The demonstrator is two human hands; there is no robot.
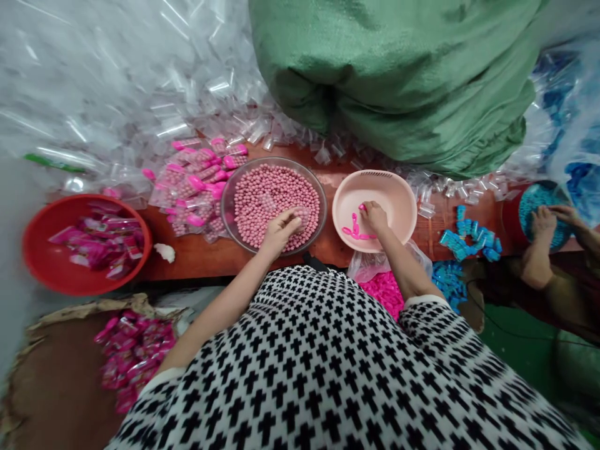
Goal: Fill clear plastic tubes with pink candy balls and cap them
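Now I'm dipping my left hand (pixel 281 229), fingers curled, into the clear bowl of pink beads (pixel 274 203) at centre; small, hard, rolling, probably best scooped. My right hand (pixel 374 215) is pinching a light pink plastic piece (pixel 362 207) in the pink basin (pixel 398 194).

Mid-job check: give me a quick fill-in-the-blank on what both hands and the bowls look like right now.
1. The left hand rests in the clear bowl of pink ____.
2. The right hand reaches into the ____ basin holding pink plastic pieces.
3. The red bowl sits at the far ____ of the table.

Missing words: beads; pink; left
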